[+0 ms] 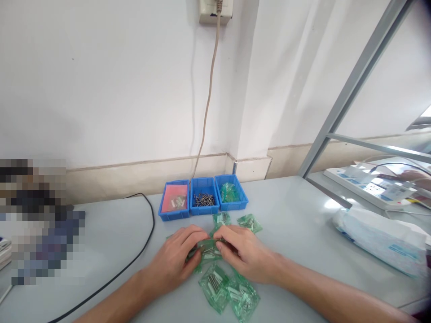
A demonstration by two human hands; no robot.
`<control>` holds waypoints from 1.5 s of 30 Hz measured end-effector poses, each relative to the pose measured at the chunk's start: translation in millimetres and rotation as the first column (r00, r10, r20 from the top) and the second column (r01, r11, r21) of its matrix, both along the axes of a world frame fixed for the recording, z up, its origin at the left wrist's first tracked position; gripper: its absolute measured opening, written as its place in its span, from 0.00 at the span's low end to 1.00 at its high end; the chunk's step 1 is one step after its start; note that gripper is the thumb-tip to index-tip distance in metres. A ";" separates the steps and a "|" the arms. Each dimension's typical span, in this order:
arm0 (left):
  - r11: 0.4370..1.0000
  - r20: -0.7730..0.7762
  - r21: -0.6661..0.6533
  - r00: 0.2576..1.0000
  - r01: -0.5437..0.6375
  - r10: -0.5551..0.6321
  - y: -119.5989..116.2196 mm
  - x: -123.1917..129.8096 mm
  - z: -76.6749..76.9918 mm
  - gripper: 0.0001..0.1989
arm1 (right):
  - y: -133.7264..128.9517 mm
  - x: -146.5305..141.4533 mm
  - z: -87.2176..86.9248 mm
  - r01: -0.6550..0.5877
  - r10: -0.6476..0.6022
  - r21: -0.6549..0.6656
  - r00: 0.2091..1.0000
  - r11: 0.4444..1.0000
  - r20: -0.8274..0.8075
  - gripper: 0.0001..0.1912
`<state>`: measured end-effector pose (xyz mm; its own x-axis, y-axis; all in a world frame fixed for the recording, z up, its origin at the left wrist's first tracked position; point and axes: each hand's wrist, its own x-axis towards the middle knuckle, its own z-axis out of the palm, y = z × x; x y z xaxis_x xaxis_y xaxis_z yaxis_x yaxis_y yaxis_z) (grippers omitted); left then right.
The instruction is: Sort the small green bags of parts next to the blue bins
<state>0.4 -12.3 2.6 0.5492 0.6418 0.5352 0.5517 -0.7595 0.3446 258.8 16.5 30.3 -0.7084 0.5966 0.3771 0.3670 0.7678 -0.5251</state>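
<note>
Between my hands is a green plastic bag (209,252) with screws and white pieces inside. My left hand (178,253) pinches its left end between thumb and fingers. At the other end, my right hand (244,251) has its fingers closed on the bag's edge. Just below lie two more filled green bags, one with screws (213,285) showing and another (243,296) beside it. Beyond my fingers are a small green bag (221,218) and one further right (249,222). Part of another green bag is hidden under my left hand.
Three blue bins stand by the wall: one with pink lining and white pieces (177,202), one with screws (204,199), one with green bags (230,193). A black cable (150,235) curves at left. A wipes pack (380,240) and metal frame (353,85) are at right.
</note>
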 end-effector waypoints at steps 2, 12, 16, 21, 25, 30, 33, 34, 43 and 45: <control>1.000 0.001 -0.006 1.000 0.005 -0.005 -0.4 -0.7 -0.6 0.16 | 0.2 0.2 0.4 -0.001 0.001 0.000 1.000 1.000 0.004 0.05; 0.999 0.006 0.034 1.000 -0.006 0.005 -0.3 0.3 1.4 0.16 | -0.4 0.8 -0.1 0.001 -0.001 0.006 1.000 1.000 0.003 0.05; 0.999 0.001 0.035 1.000 -0.010 0.010 -0.5 0.6 1.8 0.16 | 0.6 0.3 -0.3 0.001 -0.001 0.011 1.000 1.000 -0.002 0.05; 0.999 -0.001 0.041 1.000 -0.022 0.022 -0.8 1.2 1.4 0.15 | 0.7 0.1 -0.2 0.003 -0.003 0.015 1.000 1.000 0.004 0.06; 1.000 -0.003 0.024 1.000 -0.011 0.011 -1.1 0.3 0.2 0.16 | -0.4 0.9 -1.1 0.001 -0.002 0.018 1.000 1.000 0.016 0.06; 1.000 -0.005 0.011 1.000 -0.008 0.008 -1.1 -0.7 -0.8 0.17 | 0.7 1.1 -2.9 -0.019 0.019 0.010 0.999 1.000 0.049 0.06; 0.999 -0.028 -0.035 1.000 -0.002 0.001 0.0 -0.3 -0.5 0.20 | 1.9 -0.8 -2.6 -0.054 0.053 0.008 0.994 0.999 0.091 0.07; 0.999 -0.037 -0.049 0.999 0.001 -0.003 0.3 -0.1 -0.2 0.21 | 2.1 -1.6 -2.2 -0.067 0.065 0.011 0.992 0.998 0.105 0.08; 1.000 -0.018 -0.026 1.000 0.004 -0.004 -1.1 -0.2 -0.4 0.24 | 1.3 -3.3 -1.1 -0.069 0.066 0.021 0.990 0.997 0.124 0.11; 1.000 -0.004 -0.019 1.000 -0.017 0.017 -1.2 -0.9 -2.5 0.26 | 1.3 -2.4 -1.2 -0.042 0.042 -0.002 0.993 0.999 0.113 0.12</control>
